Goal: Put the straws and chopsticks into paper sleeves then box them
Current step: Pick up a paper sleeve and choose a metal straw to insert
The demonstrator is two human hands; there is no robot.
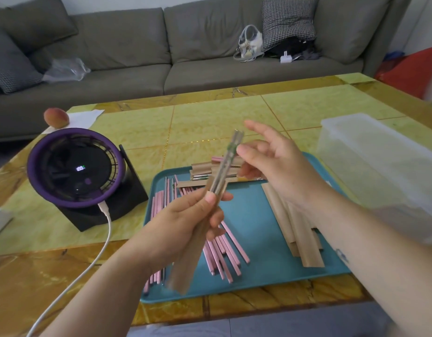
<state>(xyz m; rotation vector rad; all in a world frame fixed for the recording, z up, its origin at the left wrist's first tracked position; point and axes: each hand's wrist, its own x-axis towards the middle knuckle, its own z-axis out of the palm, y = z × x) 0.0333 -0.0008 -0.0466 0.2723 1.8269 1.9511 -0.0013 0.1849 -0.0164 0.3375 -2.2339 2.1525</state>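
Chopsticks, a greyish patterned pair (230, 152), stick halfway out of a long brown paper sleeve (186, 261), tilted up and away above a teal plastic tray (258, 263). The left hand (186, 222) grips the sleeve near its mouth, thumb on top and fingers curled round it. The right hand (275, 164) hovers just beside the chopstick tops, fingers straight and spread, holding nothing; whether the thumb touches the chopsticks is unclear. On the tray lie loose pink straws (234, 249), a pile of flat brown sleeves (297, 229) at the right, and more sleeves at the far end (205, 170). A translucent plastic box (380, 171) stands just right of the tray. A purple-rimmed desk fan (74, 166) sits to the left on the yellow-tiled table (210, 117).
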